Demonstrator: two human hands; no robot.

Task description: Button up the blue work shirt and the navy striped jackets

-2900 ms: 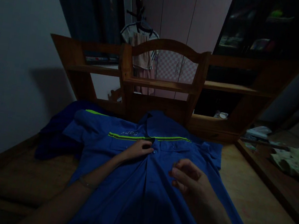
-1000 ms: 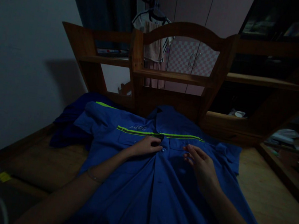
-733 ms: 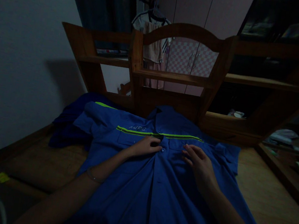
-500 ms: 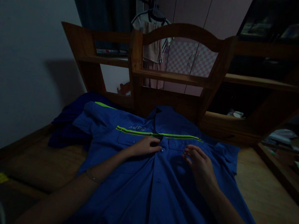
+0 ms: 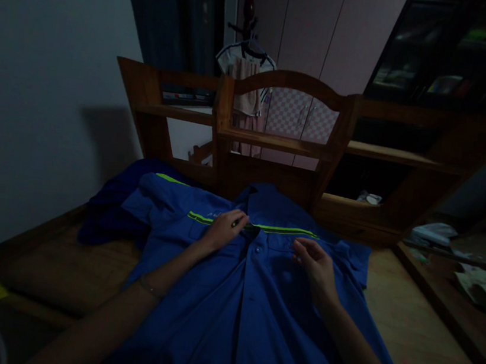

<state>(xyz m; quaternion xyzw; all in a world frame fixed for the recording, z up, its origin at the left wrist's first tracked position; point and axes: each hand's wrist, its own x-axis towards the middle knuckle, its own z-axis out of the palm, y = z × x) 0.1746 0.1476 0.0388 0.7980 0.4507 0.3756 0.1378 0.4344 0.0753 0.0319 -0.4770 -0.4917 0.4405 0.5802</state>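
Observation:
A blue work shirt with a yellow-green reflective stripe across the chest lies face up on a wooden bed surface, collar towards the headboard. My left hand rests on the left chest by the stripe, fingers stretched towards the button placket. My right hand lies on the right chest below the stripe, fingers loosely spread. Neither hand holds anything. A thin bracelet sits on my left wrist.
A wooden headboard with shelves stands just behind the collar. A darker blue garment is bunched at the shirt's left. Clothes on a hanger hang behind. Pale cloth lies at far right. A white wall is on the left.
My left hand slid up from the button onto the stripe. My right hand shifted slightly up and left on the chest. The view tilted, so the headboard sits lower in frame.

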